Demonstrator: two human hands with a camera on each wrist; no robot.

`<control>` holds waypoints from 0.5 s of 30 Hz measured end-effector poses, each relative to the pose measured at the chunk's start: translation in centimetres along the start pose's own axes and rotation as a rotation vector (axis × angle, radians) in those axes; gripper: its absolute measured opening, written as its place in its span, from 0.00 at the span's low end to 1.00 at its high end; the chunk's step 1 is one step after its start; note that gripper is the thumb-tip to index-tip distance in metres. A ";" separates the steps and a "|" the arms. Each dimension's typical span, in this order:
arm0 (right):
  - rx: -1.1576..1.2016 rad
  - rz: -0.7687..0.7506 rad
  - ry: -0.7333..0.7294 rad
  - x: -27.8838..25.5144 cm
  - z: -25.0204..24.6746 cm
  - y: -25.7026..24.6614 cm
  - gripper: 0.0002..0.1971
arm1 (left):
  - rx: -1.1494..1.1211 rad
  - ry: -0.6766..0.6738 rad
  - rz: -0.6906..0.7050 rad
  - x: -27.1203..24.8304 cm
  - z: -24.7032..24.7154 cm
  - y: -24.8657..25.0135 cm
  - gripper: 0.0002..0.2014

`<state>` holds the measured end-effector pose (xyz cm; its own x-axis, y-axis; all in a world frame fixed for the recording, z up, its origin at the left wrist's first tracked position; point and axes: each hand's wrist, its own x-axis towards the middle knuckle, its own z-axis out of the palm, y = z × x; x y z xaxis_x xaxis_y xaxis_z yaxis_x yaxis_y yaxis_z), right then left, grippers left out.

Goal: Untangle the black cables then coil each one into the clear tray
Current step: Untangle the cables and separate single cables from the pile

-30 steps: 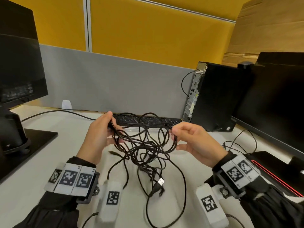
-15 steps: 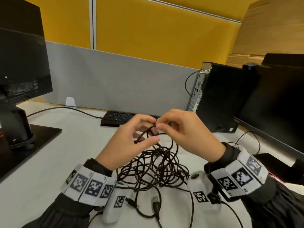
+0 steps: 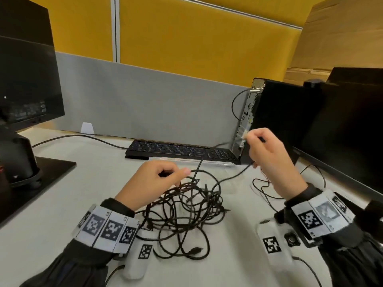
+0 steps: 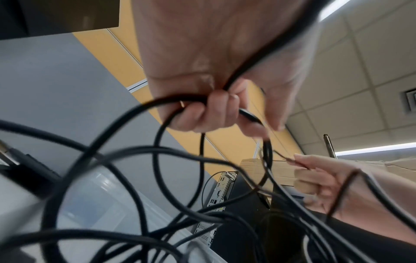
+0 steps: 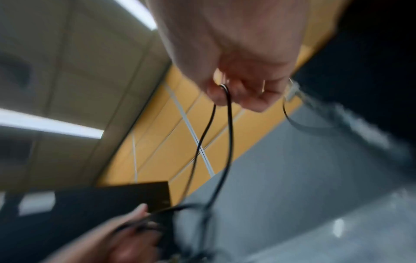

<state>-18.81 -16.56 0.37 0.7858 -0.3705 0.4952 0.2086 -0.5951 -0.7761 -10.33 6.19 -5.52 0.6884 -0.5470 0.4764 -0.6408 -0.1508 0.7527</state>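
A tangle of black cables [image 3: 182, 212] lies on the white desk between my wrists. My left hand [image 3: 157, 179] sits low at the tangle's far left edge, with its fingers curled round cable loops [image 4: 180, 106]. My right hand [image 3: 263, 148] is raised to the right, in front of the computer tower, and pinches one cable strand [image 5: 225, 99] that runs down into the heap [image 3: 232, 177]. The clear tray [image 3: 207, 162] lies flat just beyond the tangle, in front of the keyboard. A cable plug [image 3: 195, 250] rests at the near edge of the heap.
A black keyboard [image 3: 182, 150] stands behind the tray. A computer tower [image 3: 277, 121] and a dark monitor [image 3: 348, 129] fill the right side. Another monitor [image 3: 27, 79] on its stand [image 3: 18, 160] is at the left. Thin loose cables [image 3: 265, 189] lie by my right wrist.
My hands were together over the tangle; now the right hand has moved up and to the right, drawing one strand out. The left hand has dropped lower onto the heap.
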 end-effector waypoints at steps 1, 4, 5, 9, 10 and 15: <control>-0.224 -0.067 -0.103 0.0 -0.6 0.1 0.09 | 0.008 0.037 -0.014 0.0 0.0 0.0 0.18; -0.671 -0.049 -0.486 -0.4 -1.3 -0.7 0.16 | 0.023 0.101 -0.005 0.2 0.1 -0.2 0.18; -0.783 -0.061 -0.510 -0.5 -1.2 -1.0 0.17 | 0.021 0.108 0.009 0.2 0.2 -0.2 0.18; -1.200 -0.425 -0.340 -0.3 1.4 -0.7 0.31 | 0.010 0.102 0.041 0.3 0.5 -0.4 0.15; -1.207 -0.483 -0.374 -0.2 2.5 -0.5 0.33 | 0.016 0.108 0.041 0.3 0.4 -0.5 0.15; -1.094 -0.782 -0.508 0.0 5.6 -0.3 0.13 | 0.022 0.160 0.034 0.6 0.3 -1.4 0.17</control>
<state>-15.57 -12.38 -1.62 0.8481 0.4530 0.2748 0.3156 -0.8485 0.4248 -9.12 5.85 -6.41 0.7103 -0.4142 0.5691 -0.6709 -0.1537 0.7254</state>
